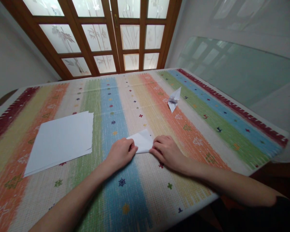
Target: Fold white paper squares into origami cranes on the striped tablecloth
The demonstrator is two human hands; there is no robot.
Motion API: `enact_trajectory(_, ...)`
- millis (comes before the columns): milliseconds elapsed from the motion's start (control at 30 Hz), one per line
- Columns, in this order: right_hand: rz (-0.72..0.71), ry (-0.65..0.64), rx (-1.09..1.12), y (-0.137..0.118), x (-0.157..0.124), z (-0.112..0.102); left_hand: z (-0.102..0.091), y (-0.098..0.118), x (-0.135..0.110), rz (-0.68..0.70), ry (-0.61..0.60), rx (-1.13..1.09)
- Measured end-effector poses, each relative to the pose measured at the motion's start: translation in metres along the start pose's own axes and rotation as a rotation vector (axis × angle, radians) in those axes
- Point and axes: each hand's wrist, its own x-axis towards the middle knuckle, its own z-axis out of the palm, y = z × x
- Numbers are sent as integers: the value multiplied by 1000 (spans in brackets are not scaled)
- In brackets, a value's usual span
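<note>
A small folded sheet of white paper [143, 141] lies on the striped tablecloth in front of me, its top coming to a low peak. My left hand [122, 151] is closed at its left end, thumb and curled fingers pinching the edge. At the opposite end my right hand [168, 151] pinches the right corner between thumb and fingertips. The paper's two ends are partly hidden under my fingers.
To the left lies a stack of white paper sheets [60, 140], slightly uneven at the edges. A folded white paper crane [174, 99] rests farther back on the right. The striped tablecloth [87, 190] covers the table; wooden glazed doors [117, 35] stand behind it.
</note>
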Motion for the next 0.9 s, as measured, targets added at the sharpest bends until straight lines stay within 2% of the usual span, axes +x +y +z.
enact_trajectory(200,69,-84,-38,-2,11,-1,-1,3,2,-50,-18,48)
enact_trajectory(467,127,-170,-67,-5,20,-6,-7,14,7,-161,-149,169)
enact_trajectory(667,112,-165,-113,-5,20,-4,-8,17,8,-172,-176,212)
enact_trajectory(900,98,-131,-142,-3,18,0,-5,18,4,-164,-133,259)
